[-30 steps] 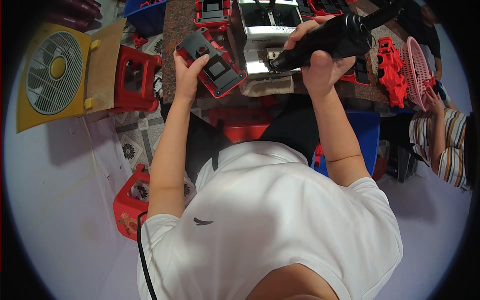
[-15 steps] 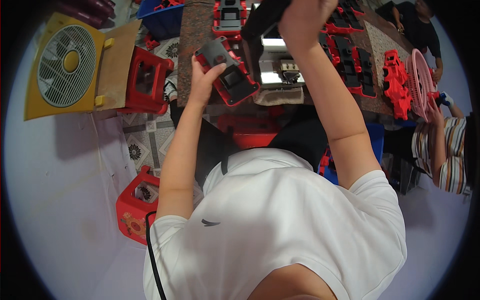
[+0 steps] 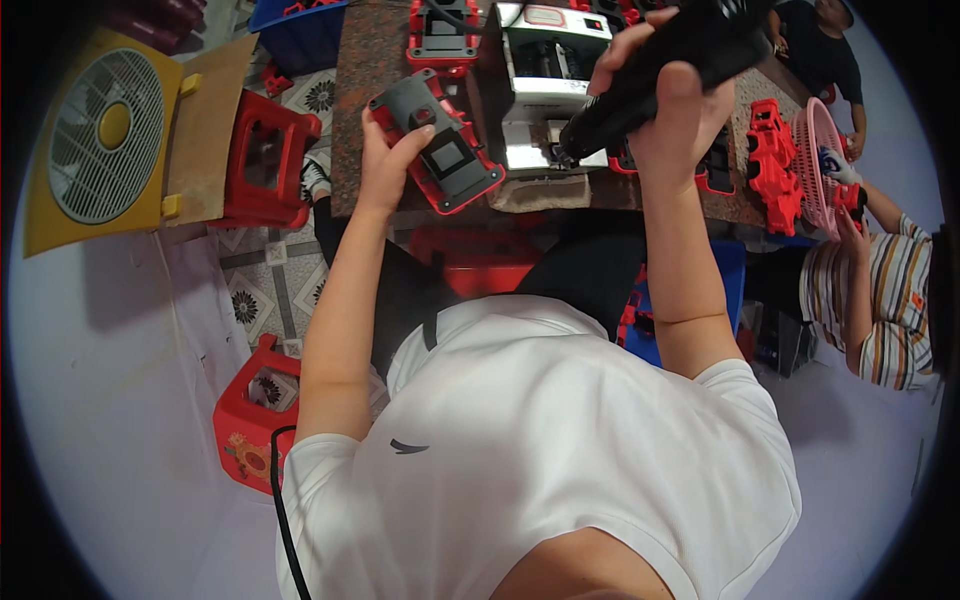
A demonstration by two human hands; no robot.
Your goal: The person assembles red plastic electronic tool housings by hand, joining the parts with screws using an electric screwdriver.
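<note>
My left hand grips a red-and-black plastic housing at its left side, with the thumb over the black face. The housing is tilted at the table's near edge. My right hand is wrapped round a black electric screwdriver, slanting down to the left. Its tip meets or hovers just over the front of a white screw feeder; whether they touch I cannot tell. No screw can be made out at the tip.
More red-and-black housings lie beyond and right of the feeder on the speckled table. Stacked red parts and a pink basket are at the right, by a co-worker in a striped shirt. A yellow fan stands left.
My right hand has come down and to the right, swinging the screwdriver's tip from beside the housing to the feeder's front. The left hand keeps its hold on the housing.
</note>
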